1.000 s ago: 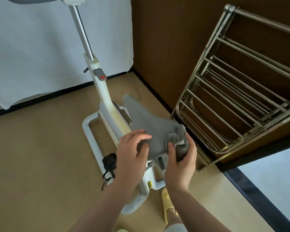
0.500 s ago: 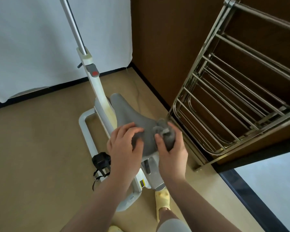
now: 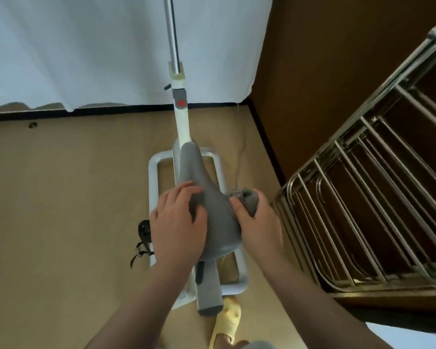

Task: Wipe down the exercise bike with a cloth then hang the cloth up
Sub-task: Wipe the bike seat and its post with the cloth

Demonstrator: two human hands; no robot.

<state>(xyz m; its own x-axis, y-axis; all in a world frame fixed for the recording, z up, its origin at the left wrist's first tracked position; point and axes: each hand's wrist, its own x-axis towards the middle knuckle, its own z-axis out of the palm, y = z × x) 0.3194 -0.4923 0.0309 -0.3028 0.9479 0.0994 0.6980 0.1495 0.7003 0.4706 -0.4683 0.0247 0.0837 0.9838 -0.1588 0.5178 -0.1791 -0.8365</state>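
Observation:
The white exercise bike stands in front of me with its grey saddle pointing away. My left hand rests on the saddle's left side, fingers curved over it. My right hand grips a bunched grey cloth against the saddle's right side. The white base frame lies on the floor below. Most of the cloth is hidden inside my right hand.
A steel drying rack leans against the brown wall at the right, close to my right hand. A white curtain hangs behind the bike. A black pedal with strap sticks out left. My yellow slipper is under the saddle post.
My view has swung so the bike now stands straight ahead. My right hand with the cloth has slid from the saddle's rear to its right side. My left hand stays on the saddle.

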